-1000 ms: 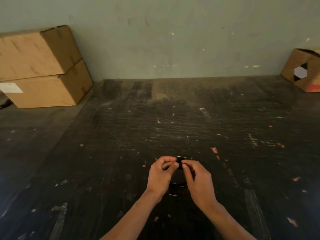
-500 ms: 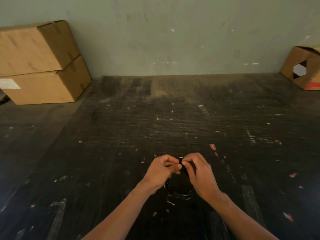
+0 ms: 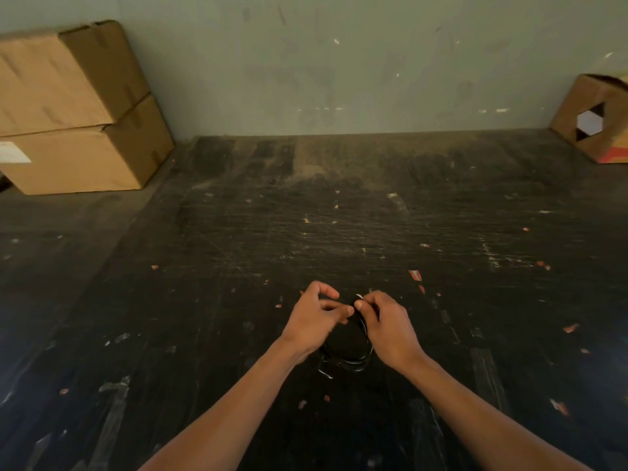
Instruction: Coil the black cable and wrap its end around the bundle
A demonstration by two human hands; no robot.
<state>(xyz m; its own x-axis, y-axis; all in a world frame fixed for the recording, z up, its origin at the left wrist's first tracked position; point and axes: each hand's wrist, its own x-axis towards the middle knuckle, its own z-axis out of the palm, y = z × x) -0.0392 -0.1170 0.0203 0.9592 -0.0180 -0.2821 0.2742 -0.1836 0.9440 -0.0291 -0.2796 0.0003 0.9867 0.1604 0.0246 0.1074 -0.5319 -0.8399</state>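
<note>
Your left hand (image 3: 314, 321) and right hand (image 3: 385, 321) pinching the top of the glossy black cable (image 3: 353, 360) coil, loops hanging between your wrists over the scuffed dark table (image 3: 339, 215), stacked cardboard boxes (image 3: 78, 107) far left, printed carton (image 3: 596, 119) far right.

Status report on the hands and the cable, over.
Left hand and right hand both pinching top of black cable. Loops hang coiled below. Nothing in the way.
</note>
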